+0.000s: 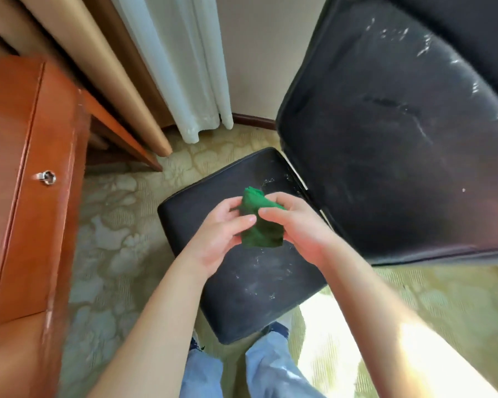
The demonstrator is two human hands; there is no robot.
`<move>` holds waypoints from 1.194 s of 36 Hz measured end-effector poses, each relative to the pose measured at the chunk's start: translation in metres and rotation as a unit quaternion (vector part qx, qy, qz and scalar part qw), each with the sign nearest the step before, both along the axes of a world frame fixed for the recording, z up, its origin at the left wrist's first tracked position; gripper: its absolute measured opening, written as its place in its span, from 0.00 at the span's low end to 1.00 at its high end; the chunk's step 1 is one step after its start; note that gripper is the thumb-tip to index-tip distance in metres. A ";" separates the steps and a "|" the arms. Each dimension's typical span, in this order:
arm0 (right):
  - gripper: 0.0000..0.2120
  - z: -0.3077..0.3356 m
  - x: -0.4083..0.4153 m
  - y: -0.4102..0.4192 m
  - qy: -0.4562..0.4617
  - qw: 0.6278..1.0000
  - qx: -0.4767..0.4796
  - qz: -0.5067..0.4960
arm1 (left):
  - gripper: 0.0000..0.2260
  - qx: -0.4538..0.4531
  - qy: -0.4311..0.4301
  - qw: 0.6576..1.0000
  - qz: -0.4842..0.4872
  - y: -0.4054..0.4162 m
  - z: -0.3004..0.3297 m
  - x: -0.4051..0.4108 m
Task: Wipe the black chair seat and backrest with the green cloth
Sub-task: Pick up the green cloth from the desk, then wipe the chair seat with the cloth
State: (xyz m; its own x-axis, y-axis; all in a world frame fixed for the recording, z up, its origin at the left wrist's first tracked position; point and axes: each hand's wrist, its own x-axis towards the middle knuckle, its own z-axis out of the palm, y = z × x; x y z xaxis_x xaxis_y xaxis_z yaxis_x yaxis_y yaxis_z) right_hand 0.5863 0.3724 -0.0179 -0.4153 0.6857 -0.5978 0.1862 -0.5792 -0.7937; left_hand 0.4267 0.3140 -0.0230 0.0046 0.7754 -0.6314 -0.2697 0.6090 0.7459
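Note:
A bunched green cloth is held in the air above the black chair seat. My left hand grips its left side, fingers curled round it. My right hand pinches its right side from above. The seat shows whitish dust specks near its middle and back edge. The black backrest rises at the right, large and close, with white scuffs and dust streaks on it. Neither hand touches the seat or backrest.
An orange-brown wooden cabinet with a metal knob stands at the left. Beige and white curtains hang behind. Patterned yellow-green carpet surrounds the chair. My legs in blue jeans stand at the seat's front edge.

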 end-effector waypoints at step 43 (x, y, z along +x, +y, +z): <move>0.13 -0.226 -0.017 0.105 -0.306 0.911 0.094 -0.260 | 0.12 0.005 0.422 0.883 -0.205 0.161 -0.222 -0.044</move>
